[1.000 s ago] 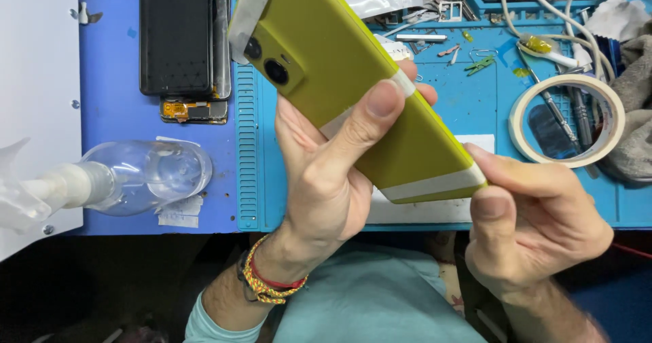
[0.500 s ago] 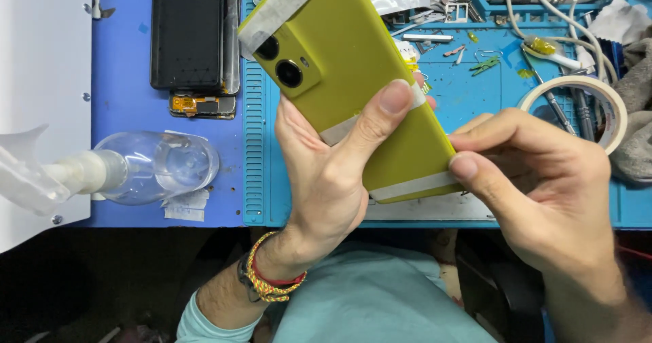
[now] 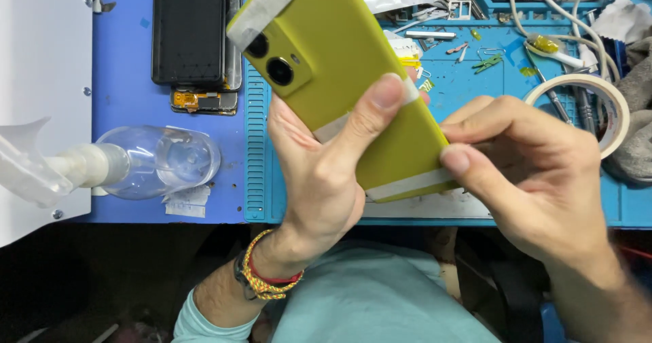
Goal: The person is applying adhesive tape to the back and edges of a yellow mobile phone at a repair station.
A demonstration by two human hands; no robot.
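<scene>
The fingers (image 3: 380, 102) of the left hand (image 3: 319, 180) wrap around a yellow-green phone (image 3: 339, 64), thumb pressed on its back, the other fingers hidden behind it. The phone tilts above the blue tabletop (image 3: 129, 85), camera end up and away. The right hand (image 3: 530, 173) pinches thumb and forefinger together at the phone's lower right corner, on a strip of pale tape (image 3: 407, 185). More tape bands the top end. A tape roll (image 3: 611, 109) lies just right of that hand; a clear bottle (image 3: 159, 161) and a dark phone (image 3: 190, 30) lie left.
</scene>
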